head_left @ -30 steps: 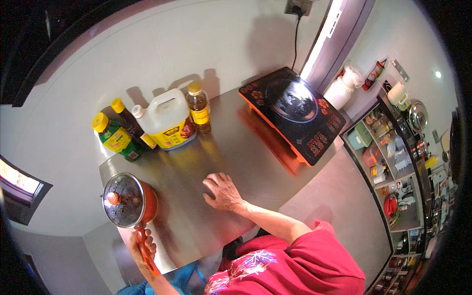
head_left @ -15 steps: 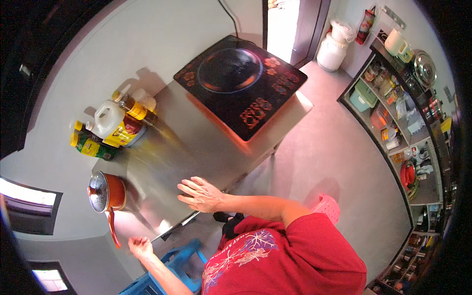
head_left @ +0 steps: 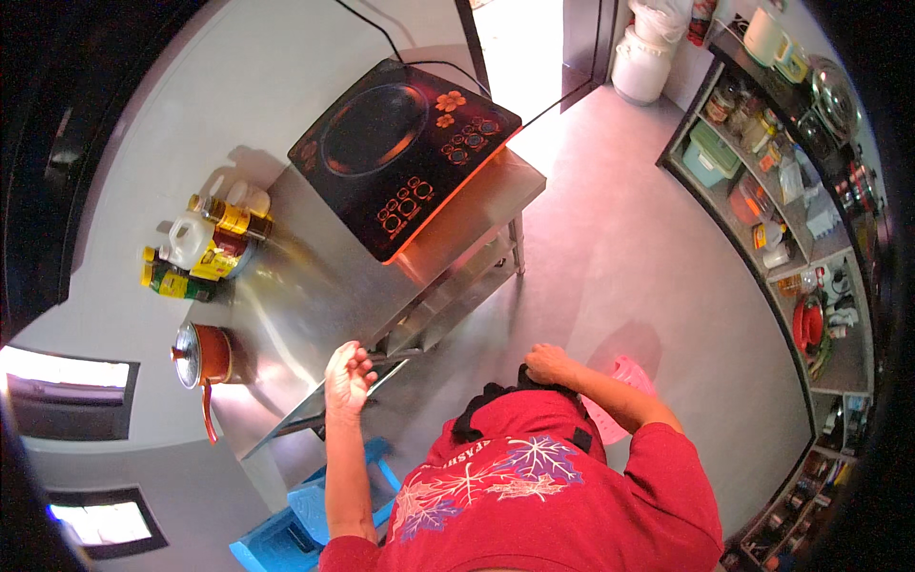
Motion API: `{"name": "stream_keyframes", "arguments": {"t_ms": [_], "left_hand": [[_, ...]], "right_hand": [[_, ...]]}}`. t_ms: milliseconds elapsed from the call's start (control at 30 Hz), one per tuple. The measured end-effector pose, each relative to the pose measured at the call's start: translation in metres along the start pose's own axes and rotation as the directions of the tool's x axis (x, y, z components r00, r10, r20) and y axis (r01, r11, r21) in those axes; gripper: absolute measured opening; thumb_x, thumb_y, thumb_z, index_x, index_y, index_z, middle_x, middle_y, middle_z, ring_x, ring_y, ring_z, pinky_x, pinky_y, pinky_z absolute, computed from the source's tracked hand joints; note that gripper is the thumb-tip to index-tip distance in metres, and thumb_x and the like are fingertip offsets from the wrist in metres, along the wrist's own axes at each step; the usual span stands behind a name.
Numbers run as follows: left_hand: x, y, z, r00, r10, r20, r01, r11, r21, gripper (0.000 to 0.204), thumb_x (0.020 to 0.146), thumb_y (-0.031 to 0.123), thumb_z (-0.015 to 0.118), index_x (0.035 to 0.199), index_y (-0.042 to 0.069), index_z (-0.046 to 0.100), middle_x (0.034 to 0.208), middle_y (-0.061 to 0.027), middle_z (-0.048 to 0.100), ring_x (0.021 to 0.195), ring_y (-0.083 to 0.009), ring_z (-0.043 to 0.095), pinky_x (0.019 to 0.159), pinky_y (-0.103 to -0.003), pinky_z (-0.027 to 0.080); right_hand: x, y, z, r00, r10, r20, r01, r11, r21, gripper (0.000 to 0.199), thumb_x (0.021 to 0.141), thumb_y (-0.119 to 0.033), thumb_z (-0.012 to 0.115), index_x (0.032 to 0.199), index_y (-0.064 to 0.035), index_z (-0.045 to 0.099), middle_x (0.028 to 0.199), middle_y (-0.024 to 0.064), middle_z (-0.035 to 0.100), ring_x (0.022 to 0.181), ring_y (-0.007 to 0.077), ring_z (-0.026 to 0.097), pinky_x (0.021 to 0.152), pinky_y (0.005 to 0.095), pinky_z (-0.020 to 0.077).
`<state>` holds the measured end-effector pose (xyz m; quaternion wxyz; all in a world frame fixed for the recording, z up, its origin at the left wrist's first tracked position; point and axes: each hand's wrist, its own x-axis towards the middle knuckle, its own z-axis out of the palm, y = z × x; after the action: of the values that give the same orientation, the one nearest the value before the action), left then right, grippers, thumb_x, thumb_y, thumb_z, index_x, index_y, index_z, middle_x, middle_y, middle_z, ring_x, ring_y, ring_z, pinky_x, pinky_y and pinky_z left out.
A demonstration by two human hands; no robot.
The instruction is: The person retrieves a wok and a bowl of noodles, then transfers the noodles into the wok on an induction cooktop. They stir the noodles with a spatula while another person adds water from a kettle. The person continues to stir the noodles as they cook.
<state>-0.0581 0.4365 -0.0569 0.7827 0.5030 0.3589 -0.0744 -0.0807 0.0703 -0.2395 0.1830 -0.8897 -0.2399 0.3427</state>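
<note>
My left hand (head_left: 349, 377) is raised beside the front edge of the steel table (head_left: 315, 310), its fingers curled in and nothing visible in them. Further right, my right hand (head_left: 550, 364) is closed in front of my waist, against a dark piece of cloth or strap (head_left: 526, 376); whether the fingers grip anything is hidden. A black induction cooktop (head_left: 376, 129) with orange flower patterns lies on the table's far part. Toward the near left end stands an orange saucepan (head_left: 217, 354) with a glass lid, its handle jutting over the table edge.
Sauce bottles (head_left: 172, 279) and a white jug (head_left: 191, 236) stand along the wall. A blue plastic stool (head_left: 315, 500) is below left. On the right are shelves (head_left: 762, 276) full of kitchen goods. A white container (head_left: 640, 67) stands by the doorway; a pink shoe (head_left: 610, 429) shows near my right side.
My right hand has drawn back from over the table to my waist and closed. My left hand has risen and moved right, from near the saucepan handle. My view has shifted.
</note>
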Motion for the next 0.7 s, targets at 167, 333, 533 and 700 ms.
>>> {"name": "stream_keyframes", "arguments": {"t_ms": [167, 333, 533, 700], "left_hand": [[-0.001, -0.065, 0.014, 0.994, -0.109, -0.03, 0.109, 0.994, -0.005, 0.02, 0.084, 0.023, 0.063, 0.1, 0.013, 0.058, 0.079, -0.0008, 0.06, 0.066, -0.0155, 0.055, 0.053, -0.033, 0.044], [-0.032, -0.14, 0.032, 0.985, -0.149, 0.086, 0.111, 0.932, 0.344, 0.034, 0.083, 0.029, 0.063, 0.111, 0.01, 0.057, 0.09, -0.0048, 0.063, 0.072, -0.014, 0.059, 0.054, -0.03, 0.045], [-0.035, -0.259, 0.076, 0.974, -0.004, 0.227, -0.138, 0.786, 0.603, 0.047, 0.085, 0.036, 0.062, 0.116, 0.001, 0.055, 0.104, -0.0127, 0.063, 0.092, -0.0233, 0.061, 0.078, -0.034, 0.048], [-0.063, -0.326, 0.155, 0.995, -0.064, -0.075, 0.097, 0.784, 0.614, 0.05, 0.086, 0.039, 0.06, 0.118, 0.003, 0.051, 0.112, -0.0239, 0.059, 0.107, -0.0367, 0.057, 0.088, -0.041, 0.045]], "right_hand": [[0.023, 0.019, 0.023, 0.996, -0.01, 0.089, 0.008, 1.0, 0.026, 0.032, 0.082, -0.03, 0.053, 0.089, -0.0034, 0.068, 0.1, 0.0223, 0.063, 0.096, 0.0411, 0.061, 0.083, 0.0494, 0.0499], [0.045, 0.015, -0.021, 0.955, -0.194, 0.225, 0.239, 0.951, -0.195, 0.036, 0.085, -0.041, 0.052, 0.104, -0.0136, 0.065, 0.106, 0.0202, 0.062, 0.101, 0.0396, 0.06, 0.083, 0.0514, 0.0498], [0.104, 0.079, -0.033, 0.605, -0.316, 0.73, 0.614, 0.77, -0.175, 0.042, 0.091, -0.045, 0.044, 0.12, -0.0195, 0.058, 0.117, 0.0192, 0.06, 0.108, 0.036, 0.057, 0.093, 0.0464, 0.0444], [0.096, 0.092, -0.07, 0.522, -0.183, 0.833, 0.599, 0.774, -0.205, 0.049, 0.086, -0.047, 0.05, 0.123, -0.016, 0.056, 0.117, 0.0209, 0.059, 0.112, 0.0365, 0.054, 0.095, 0.0451, 0.0421]]}}
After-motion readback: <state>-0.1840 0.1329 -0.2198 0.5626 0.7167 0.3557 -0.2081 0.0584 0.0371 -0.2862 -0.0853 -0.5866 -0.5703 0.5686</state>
